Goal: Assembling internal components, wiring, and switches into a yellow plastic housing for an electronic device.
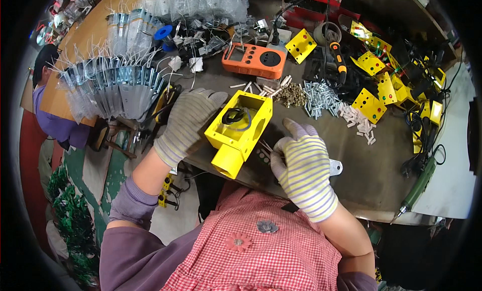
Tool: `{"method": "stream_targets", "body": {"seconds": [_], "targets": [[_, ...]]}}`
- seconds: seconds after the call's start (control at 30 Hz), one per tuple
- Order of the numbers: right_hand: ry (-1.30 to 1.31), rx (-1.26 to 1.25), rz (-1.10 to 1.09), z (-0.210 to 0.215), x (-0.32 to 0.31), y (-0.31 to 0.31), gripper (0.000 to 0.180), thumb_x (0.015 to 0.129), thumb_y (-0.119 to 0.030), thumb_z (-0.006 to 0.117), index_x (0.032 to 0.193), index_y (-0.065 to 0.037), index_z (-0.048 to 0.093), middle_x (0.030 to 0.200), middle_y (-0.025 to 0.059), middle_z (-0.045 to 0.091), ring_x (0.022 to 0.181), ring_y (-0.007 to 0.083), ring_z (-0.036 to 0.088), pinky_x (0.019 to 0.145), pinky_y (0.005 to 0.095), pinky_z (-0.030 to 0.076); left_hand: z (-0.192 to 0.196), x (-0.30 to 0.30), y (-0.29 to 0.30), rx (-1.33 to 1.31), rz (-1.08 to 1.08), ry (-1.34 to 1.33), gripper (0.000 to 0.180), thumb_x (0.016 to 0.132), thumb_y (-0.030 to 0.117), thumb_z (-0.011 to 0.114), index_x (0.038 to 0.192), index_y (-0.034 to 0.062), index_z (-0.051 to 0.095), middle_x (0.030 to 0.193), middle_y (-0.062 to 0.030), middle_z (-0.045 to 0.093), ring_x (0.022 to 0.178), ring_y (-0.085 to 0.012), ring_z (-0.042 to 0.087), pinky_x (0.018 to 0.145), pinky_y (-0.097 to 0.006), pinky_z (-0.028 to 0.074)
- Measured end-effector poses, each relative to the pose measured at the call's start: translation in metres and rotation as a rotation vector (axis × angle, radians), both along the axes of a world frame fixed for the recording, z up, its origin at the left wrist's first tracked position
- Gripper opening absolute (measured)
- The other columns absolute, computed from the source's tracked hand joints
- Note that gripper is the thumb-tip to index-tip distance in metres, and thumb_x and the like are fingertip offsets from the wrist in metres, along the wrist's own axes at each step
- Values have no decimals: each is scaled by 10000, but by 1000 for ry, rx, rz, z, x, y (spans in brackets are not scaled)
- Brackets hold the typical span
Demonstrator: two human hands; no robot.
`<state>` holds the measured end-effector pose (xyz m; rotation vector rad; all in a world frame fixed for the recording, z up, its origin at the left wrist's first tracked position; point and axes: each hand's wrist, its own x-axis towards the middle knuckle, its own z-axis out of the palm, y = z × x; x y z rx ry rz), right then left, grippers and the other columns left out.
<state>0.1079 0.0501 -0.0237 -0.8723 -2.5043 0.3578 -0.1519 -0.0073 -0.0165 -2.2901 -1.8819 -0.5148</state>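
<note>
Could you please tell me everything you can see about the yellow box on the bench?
The yellow box is an open-topped rectangular housing, seemingly painted metal or plastic, with a round hole in its right side and a short square neck at its near end. Black and yellow wire lies coiled inside. It rests tilted on the dark worktable. The gloved left hand steadies its left side; the gloved right hand lies just right of it.

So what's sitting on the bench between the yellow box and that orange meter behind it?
In the head view, a few small pale pegs lie scattered on the dark bench between the yellow box and the orange meter.
</note>
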Motion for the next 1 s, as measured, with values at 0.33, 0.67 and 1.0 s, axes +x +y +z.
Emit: {"method": "stream_targets", "body": {"seconds": [0.33,0.67,1.0], "targets": [[282,-121,38,-15,5,6,167,685,-75,761,812,-48,657,1197,223,638,996,410,619,854,480,512,-23,16,-13,-53,151,205,382,766,216,630,1116,65,611,1050,-135,625,1042,-325,579,909,-476,428],[410,-328,-113,14,58,13,484,767,-119,777,1223,-55,629,1284,164,610,1149,336,618,983,420,491,-20,48,-24,-148,149,158,419,738,196,640,1122,34,600,1036,-154,611,1007,-355,555,912,-498,414],[-557,380,-1349,-30,323,66,613,851,-249,724,1422,-134,532,1130,233,665,1072,418,615,944,500,486,-10,65,-34,-184,102,118,478,692,242,716,1117,70,581,1029,-123,603,987,-317,564,942,-474,386]]}}
